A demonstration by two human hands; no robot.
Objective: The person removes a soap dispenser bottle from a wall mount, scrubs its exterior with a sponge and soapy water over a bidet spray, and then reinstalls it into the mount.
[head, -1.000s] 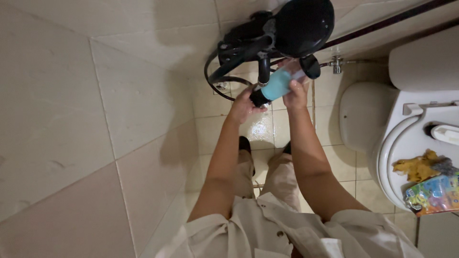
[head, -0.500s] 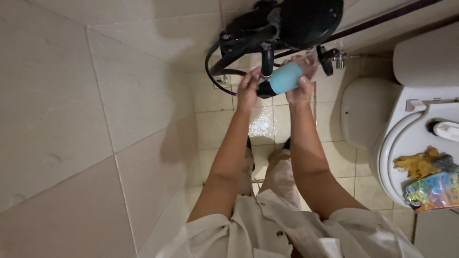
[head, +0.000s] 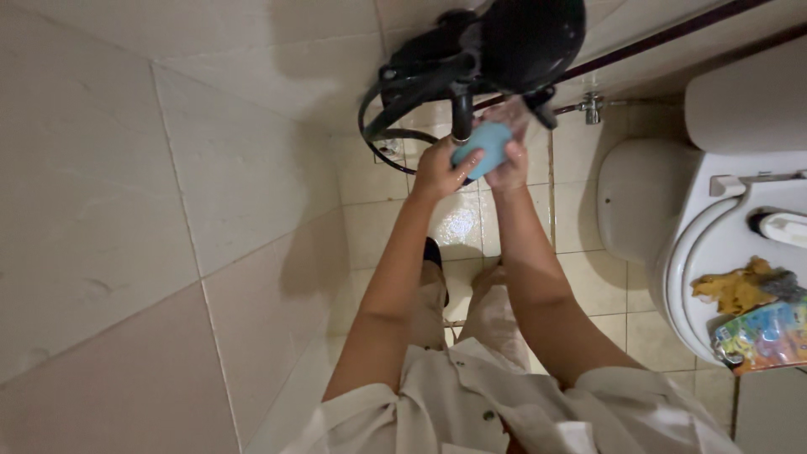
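Observation:
Both my hands are raised in front of me around a clear bottle of blue liquid (head: pixel 486 148). My left hand (head: pixel 440 171) grips its lower end, where the dark cap was seen and is now covered by my fingers. My right hand (head: pixel 509 165) holds the body of the bottle from the right side. Just above the bottle hangs a black device with a round dark head (head: pixel 531 38) and black hoses (head: pixel 395 109); a black tube from it comes down to the bottle.
A white toilet (head: pixel 672 244) stands at the right, with a yellow cloth (head: pixel 738 291) and a colourful packet (head: pixel 761 335) on its closed lid. Beige tiled wall (head: pixel 160 210) fills the left. A metal valve (head: pixel 592 107) sits on the back wall. The floor tiles (head: pixel 458 225) look wet.
My left hand has gone from open beside the cap to closed on the bottle's lower end. The bottle has tipped more upright and my hands have drawn together.

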